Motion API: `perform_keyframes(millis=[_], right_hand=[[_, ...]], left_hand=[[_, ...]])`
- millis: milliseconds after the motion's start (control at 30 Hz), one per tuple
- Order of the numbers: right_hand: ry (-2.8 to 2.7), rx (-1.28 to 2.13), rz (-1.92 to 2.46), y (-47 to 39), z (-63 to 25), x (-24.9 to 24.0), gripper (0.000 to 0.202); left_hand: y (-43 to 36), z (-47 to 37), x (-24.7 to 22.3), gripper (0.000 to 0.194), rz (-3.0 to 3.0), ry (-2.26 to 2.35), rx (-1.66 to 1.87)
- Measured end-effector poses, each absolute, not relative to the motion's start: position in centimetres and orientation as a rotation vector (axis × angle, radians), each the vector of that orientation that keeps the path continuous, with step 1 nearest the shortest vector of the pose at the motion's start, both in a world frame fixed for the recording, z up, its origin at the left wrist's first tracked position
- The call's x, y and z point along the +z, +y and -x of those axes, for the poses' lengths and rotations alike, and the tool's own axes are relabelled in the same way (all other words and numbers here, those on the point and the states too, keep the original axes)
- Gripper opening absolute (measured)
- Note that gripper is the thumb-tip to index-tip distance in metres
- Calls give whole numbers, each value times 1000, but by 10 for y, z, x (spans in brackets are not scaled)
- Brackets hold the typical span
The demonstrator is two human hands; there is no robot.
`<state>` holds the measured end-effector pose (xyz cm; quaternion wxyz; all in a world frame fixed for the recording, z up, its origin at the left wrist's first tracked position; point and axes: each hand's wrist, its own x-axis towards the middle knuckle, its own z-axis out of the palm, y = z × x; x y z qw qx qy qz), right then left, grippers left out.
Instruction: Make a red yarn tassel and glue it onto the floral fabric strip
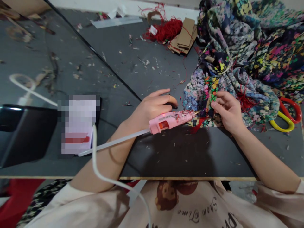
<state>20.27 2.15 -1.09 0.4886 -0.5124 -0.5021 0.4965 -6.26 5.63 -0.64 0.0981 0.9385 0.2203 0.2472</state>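
My left hand is wrapped round a pink glue gun, whose back end carries a long whitish glue stick. Bits of red thread cling to the gun's front, and its tip points right at a strip of floral fabric. My right hand pinches the edge of this small bright floral piece between thumb and fingers. Under it spreads a larger floral cloth, with red threads by the nozzle.
Bunched floral cloth fills the back right. Scissors with red and yellow handles lie at right. Red yarn and cardboard pieces sit behind. A phone, white cable and black device are at left.
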Motion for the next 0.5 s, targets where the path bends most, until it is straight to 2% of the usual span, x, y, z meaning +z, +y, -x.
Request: perform_keyframes(millis=[500], right_hand=[[-1264,1192,1259,19,-206,-15,28]], left_hand=[[57,62,-6,40,-2800,671,771]])
